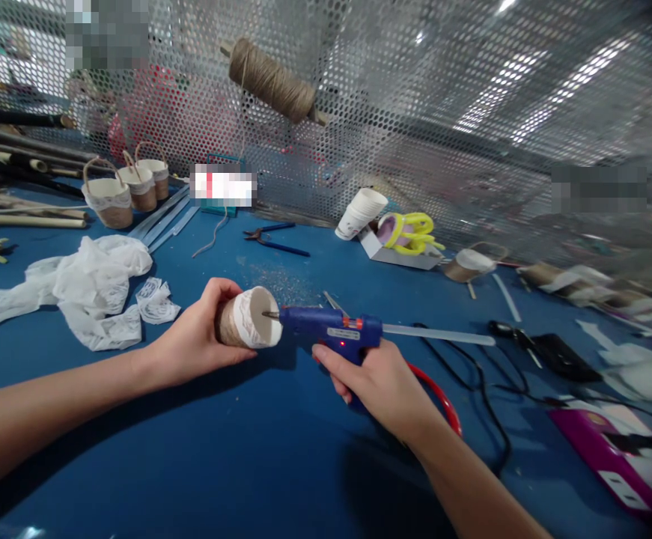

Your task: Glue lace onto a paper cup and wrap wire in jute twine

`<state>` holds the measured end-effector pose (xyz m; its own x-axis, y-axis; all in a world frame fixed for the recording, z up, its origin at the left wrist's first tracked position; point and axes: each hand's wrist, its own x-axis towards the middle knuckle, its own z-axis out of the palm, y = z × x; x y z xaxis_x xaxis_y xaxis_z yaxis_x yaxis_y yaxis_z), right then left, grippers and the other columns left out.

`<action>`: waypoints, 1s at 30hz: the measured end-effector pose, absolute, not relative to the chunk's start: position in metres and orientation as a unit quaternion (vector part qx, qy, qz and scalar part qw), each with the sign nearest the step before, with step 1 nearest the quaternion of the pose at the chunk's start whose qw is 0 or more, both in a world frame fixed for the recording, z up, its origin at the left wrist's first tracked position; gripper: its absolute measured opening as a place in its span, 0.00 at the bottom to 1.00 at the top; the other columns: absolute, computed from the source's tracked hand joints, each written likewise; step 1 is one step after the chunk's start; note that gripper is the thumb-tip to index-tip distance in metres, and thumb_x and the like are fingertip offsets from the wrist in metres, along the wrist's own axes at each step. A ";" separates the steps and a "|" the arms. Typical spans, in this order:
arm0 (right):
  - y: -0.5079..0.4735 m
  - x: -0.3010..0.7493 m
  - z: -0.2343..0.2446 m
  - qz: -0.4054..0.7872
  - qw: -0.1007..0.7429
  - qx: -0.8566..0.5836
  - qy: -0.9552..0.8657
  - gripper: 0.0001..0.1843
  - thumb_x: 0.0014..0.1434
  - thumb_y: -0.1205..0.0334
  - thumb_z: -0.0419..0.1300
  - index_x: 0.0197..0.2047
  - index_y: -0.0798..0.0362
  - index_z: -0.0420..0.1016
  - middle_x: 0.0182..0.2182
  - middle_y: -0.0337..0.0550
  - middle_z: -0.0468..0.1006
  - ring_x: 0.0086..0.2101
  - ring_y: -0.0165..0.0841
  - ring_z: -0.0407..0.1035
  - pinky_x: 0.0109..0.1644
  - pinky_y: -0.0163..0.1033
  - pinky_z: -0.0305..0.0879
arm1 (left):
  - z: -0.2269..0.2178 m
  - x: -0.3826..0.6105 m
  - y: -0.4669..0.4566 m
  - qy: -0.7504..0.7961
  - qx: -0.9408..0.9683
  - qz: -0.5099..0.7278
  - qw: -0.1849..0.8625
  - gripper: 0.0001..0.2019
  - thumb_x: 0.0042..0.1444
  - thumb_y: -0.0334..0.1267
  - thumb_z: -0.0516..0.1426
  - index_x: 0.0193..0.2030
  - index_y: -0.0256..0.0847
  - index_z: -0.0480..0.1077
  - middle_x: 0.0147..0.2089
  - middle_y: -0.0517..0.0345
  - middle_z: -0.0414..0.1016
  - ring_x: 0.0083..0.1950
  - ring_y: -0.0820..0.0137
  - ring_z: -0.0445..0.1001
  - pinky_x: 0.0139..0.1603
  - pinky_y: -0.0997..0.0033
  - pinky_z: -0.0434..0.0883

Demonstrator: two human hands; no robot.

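Observation:
My left hand (205, 329) is wrapped round a paper cup (247, 320) covered in brown twine, with a white lace band at its rim. The cup lies tilted, its mouth facing right. In my right hand (373, 378) is a blue glue gun (326, 327), gripped by its handle. Its metal nozzle points left into the cup's mouth; whether it touches the inner wall I cannot tell. A clear glue stick (443, 335) sticks out of the gun's back, and a small red light glows on its side.
White lace (90, 288) lies at left, before several twine-wrapped cups with handles (115, 202). Blue-handled pliers (278, 238), stacked paper cups (361, 212) and a box of yellow items (401, 251) stand along the back. Black cords (483, 389) and a purple power strip (611, 460) lie at right.

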<state>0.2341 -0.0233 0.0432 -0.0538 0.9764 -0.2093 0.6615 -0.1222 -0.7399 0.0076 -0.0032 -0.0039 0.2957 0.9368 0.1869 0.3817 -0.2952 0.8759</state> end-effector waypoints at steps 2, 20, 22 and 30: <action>-0.023 0.238 0.042 0.371 0.226 -0.640 -0.633 0.19 0.51 0.52 0.60 0.16 0.53 0.64 0.11 0.38 0.66 0.15 0.27 0.61 0.24 0.35 0.63 | -0.003 0.007 -0.004 0.456 0.720 0.367 0.373 0.27 0.42 0.39 0.63 0.45 0.43 0.51 0.42 0.58 0.64 0.42 0.68 0.68 0.42 0.68 0.67; -0.017 0.251 0.043 0.502 0.320 -0.560 -0.576 0.16 0.53 0.51 0.59 0.26 0.57 0.71 0.10 0.33 0.62 0.13 0.24 0.55 0.18 0.32 0.51 | 0.001 0.005 -0.003 0.438 0.734 0.369 0.364 0.31 0.42 0.43 0.63 0.51 0.42 0.56 0.48 0.52 0.67 0.50 0.60 0.68 0.52 0.57 0.66; -0.016 0.248 0.041 0.556 0.347 -0.542 -0.526 0.15 0.52 0.52 0.60 0.26 0.57 0.71 0.10 0.31 0.60 0.13 0.22 0.52 0.16 0.31 0.47 | 0.001 0.005 -0.003 0.437 0.720 0.382 0.379 0.31 0.41 0.43 0.64 0.51 0.41 0.56 0.47 0.52 0.68 0.50 0.60 0.68 0.51 0.58 0.66; -0.019 0.228 0.030 0.694 0.358 -0.474 -0.407 0.14 0.50 0.53 0.60 0.24 0.57 0.71 0.09 0.29 0.55 0.12 0.19 0.46 0.15 0.29 0.38 | -0.004 0.009 -0.004 0.413 0.652 0.434 0.464 0.36 0.35 0.42 0.68 0.50 0.40 0.54 0.46 0.50 0.69 0.49 0.59 0.70 0.46 0.62 0.69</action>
